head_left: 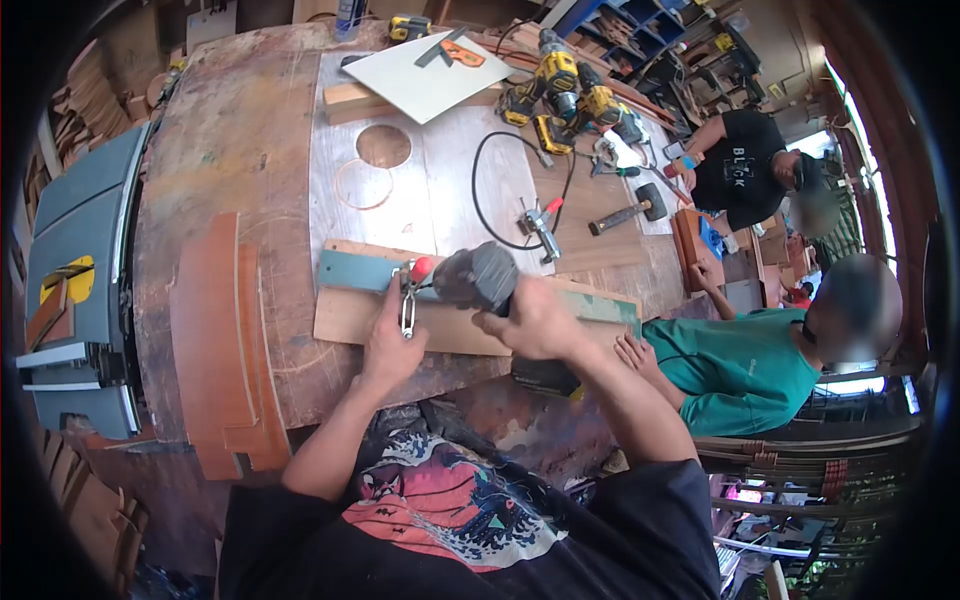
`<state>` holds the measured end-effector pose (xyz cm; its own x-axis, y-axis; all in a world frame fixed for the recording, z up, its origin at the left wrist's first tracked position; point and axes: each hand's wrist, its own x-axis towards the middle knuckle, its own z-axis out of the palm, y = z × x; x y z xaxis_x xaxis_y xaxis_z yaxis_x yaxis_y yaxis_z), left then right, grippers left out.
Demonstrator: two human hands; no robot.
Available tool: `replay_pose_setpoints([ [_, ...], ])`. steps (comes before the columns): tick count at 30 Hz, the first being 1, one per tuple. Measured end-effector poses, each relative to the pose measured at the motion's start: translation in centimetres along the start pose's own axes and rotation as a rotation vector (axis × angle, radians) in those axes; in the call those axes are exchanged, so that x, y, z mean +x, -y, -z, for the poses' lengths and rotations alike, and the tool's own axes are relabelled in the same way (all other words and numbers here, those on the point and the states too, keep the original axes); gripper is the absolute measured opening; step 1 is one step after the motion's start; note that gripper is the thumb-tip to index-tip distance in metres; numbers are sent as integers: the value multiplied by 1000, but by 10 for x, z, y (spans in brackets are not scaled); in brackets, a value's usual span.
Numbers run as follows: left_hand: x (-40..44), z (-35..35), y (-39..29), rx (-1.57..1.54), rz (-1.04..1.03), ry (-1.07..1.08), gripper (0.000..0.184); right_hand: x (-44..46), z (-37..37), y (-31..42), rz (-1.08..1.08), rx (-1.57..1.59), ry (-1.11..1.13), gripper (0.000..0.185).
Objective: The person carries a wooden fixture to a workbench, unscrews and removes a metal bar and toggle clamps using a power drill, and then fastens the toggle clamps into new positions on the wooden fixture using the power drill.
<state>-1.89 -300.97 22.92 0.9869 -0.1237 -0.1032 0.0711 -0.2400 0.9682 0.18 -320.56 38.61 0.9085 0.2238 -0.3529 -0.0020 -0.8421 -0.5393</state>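
My right hand [540, 318] is wrapped around the grip of a dark cordless drill [482, 278], smeared by motion, with its battery end [545, 376] below my wrist. The drill's nose points left toward a metal toggle clamp [408, 308] with a red tip. Closed on that clamp is my left hand [392, 345], which steadies it on a blue-green strip [350, 270]. Beneath the strip lies a light wooden board [345, 318]. The drill hides the middle of the strip, and I cannot see a bit or screw.
A second toggle clamp [540, 238], a mallet [628, 211] and yellow drills [556, 75] lie farther back. A white panel [425, 75] carries a square [450, 50]. Brown boards [210, 350] overhang the left edge. A person in green [740, 365] and another in black [740, 165] are at right.
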Motion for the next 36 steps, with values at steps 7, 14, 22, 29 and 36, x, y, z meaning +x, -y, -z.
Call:
replay_pose_setpoints([
  [7,0,-13,24,55,-199,-135,76,7,-5,-23,129,-29,-38,60],
  [14,-7,-12,8,79,-98,-145,74,12,8,-10,77,-161,42,61],
  [22,-7,-18,22,25,-193,-189,72,13,11,-18,167,-239,87,62],
  [29,-7,-16,13,-83,-101,-133,74,24,23,-14,224,-307,172,74],
  [36,-9,-18,18,-7,-132,-168,73,13,38,-7,290,-365,148,67],
])
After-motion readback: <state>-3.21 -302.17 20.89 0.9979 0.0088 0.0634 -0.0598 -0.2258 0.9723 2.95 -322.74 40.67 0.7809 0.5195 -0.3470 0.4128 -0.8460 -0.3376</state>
